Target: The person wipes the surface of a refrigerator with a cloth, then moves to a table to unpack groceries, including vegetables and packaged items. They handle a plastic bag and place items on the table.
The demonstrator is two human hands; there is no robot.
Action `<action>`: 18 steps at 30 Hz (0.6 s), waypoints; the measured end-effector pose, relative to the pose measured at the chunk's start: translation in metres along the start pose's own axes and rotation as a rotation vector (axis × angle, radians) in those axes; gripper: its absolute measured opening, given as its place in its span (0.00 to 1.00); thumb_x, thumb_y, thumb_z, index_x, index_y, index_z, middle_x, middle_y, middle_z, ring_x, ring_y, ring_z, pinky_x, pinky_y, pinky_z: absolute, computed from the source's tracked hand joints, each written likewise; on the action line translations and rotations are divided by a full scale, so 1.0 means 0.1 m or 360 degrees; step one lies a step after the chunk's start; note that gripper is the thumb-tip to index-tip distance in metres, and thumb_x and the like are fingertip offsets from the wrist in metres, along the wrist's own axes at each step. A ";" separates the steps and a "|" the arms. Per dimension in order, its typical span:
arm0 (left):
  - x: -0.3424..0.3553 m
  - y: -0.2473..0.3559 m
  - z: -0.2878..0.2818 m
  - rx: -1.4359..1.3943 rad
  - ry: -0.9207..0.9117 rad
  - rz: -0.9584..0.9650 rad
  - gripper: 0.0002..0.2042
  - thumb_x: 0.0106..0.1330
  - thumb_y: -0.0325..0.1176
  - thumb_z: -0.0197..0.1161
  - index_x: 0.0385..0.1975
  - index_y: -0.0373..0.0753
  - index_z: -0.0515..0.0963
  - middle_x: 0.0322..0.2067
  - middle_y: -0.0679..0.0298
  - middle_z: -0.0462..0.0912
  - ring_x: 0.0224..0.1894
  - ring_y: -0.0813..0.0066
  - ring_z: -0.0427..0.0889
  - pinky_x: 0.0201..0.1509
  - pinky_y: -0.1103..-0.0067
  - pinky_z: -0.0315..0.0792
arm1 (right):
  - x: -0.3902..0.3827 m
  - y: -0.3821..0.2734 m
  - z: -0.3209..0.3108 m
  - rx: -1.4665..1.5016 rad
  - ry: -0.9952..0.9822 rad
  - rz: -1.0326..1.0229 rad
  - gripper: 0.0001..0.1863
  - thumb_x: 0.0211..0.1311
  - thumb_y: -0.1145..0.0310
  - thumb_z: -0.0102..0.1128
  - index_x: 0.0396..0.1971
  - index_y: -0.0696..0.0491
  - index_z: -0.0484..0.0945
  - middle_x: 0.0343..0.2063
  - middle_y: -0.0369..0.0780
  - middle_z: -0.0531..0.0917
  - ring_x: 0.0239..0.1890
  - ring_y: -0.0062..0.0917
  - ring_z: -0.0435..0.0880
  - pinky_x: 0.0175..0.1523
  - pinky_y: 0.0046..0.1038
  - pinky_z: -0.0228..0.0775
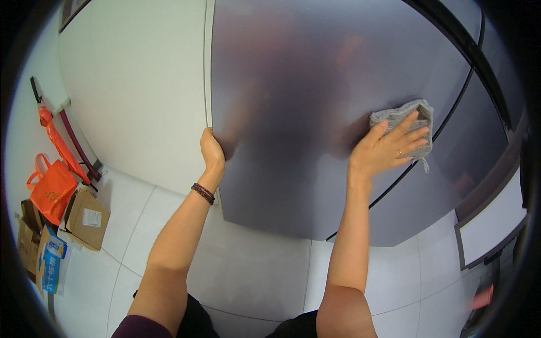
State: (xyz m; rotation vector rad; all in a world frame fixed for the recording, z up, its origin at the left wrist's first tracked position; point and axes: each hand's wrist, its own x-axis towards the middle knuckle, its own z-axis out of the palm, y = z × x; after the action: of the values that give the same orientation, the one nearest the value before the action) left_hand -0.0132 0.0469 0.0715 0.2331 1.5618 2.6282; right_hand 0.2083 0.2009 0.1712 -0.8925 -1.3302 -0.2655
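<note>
A large grey metallic door or panel [282,84], probably a fridge front, fills the middle, with a dark seam down its right part and reddish reflections on it. My left hand [212,151], wearing a beaded bracelet, is closed around its left edge beside a pale panel [129,84]; some fingers are hidden. My right hand [383,145], with a ring, holds a grey cloth [422,118] pressed against the grey surface, its fingers spread over the cloth, which has a small loop hanging below.
At the left lie an orange bag [53,191], an orange long wrapped item [62,143], cardboard boxes [84,219] and a blue package [51,259] on the tiled floor [146,231]. At the right are a white framed panel [489,219] and a pink object [483,297].
</note>
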 end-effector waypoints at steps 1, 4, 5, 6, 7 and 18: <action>0.02 -0.04 -0.02 0.0010 -0.0018 -0.0011 0.18 0.66 0.40 0.40 0.28 0.32 0.72 0.30 0.63 0.74 0.34 0.74 0.68 0.43 0.74 0.64 | -0.05 -0.08 0.00 0.0001 -0.0018 -0.0032 0.34 0.67 0.46 0.32 0.70 0.44 0.49 0.70 0.51 0.40 0.71 0.53 0.34 0.64 0.65 0.30; 0.08 -0.09 -0.05 0.0048 -0.0053 -0.0013 0.18 0.66 0.40 0.40 0.28 0.31 0.72 0.30 0.63 0.74 0.35 0.74 0.68 0.43 0.75 0.63 | -0.20 -0.33 0.01 0.0013 -0.0108 -0.0176 0.34 0.65 0.47 0.36 0.70 0.42 0.49 0.70 0.51 0.39 0.71 0.54 0.33 0.63 0.65 0.30; 0.05 -0.08 -0.03 0.0066 -0.0061 -0.0010 0.18 0.66 0.40 0.40 0.28 0.31 0.71 0.30 0.63 0.74 0.35 0.74 0.68 0.43 0.75 0.63 | -0.26 -0.40 0.02 0.0008 -0.0143 -0.0235 0.35 0.65 0.47 0.37 0.70 0.42 0.49 0.70 0.51 0.38 0.71 0.54 0.33 0.63 0.66 0.30; 0.04 -0.07 -0.04 0.0091 -0.0063 -0.0006 0.18 0.66 0.40 0.40 0.28 0.31 0.71 0.30 0.62 0.74 0.35 0.73 0.68 0.43 0.75 0.63 | -0.33 -0.49 0.02 0.0050 -0.0182 -0.0269 0.35 0.62 0.49 0.43 0.69 0.40 0.51 0.70 0.51 0.40 0.71 0.54 0.34 0.63 0.66 0.29; 0.04 -0.08 -0.05 0.0097 -0.0052 0.0016 0.18 0.66 0.40 0.40 0.27 0.31 0.71 0.30 0.62 0.73 0.35 0.73 0.68 0.43 0.75 0.63 | -0.41 -0.61 0.02 0.0071 -0.0258 -0.0312 0.35 0.61 0.49 0.44 0.69 0.40 0.52 0.70 0.50 0.41 0.71 0.53 0.34 0.63 0.66 0.29; 0.09 -0.20 -0.02 0.0026 -0.0160 0.0142 0.16 0.66 0.38 0.40 0.27 0.32 0.70 0.29 0.63 0.72 0.34 0.74 0.67 0.42 0.75 0.63 | -1.38 -1.40 0.07 0.0735 -0.0887 -0.1096 0.35 0.53 0.57 0.62 0.64 0.32 0.63 0.69 0.32 0.54 0.71 0.29 0.47 0.65 0.60 0.39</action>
State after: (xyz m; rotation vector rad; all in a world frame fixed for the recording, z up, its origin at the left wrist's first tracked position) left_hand -0.0225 0.0563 0.0541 0.4384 1.5768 2.6244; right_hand 0.0773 0.0715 0.1020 -0.0805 -2.0934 -0.2258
